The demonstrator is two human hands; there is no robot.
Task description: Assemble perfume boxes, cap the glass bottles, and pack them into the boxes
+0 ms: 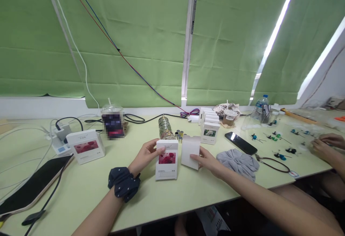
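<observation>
My left hand point(147, 154) is closed around the side of a small white box with a picture of red roses point(166, 159), which stands upright with its printed face toward me. My right hand point(207, 159) grips a plain white box point(190, 151) by its lower right side, thumb on the near face; it leans slightly, just right of the rose box. Behind the two boxes lies a row of shiny round metal pieces point(165, 127), with a few small cylinders point(179, 134) beside it. A dark dotted scrunchie point(124, 184) is around my left wrist.
Another rose box point(85, 146) stands at left. White boxes with a white-flower picture point(209, 132) are lined up behind my right hand. Rightward lie a phone point(240, 143), a grey scrunchie point(238, 163) and small blue-green pieces point(280, 156). A co-worker's hands point(326, 146) are at far right.
</observation>
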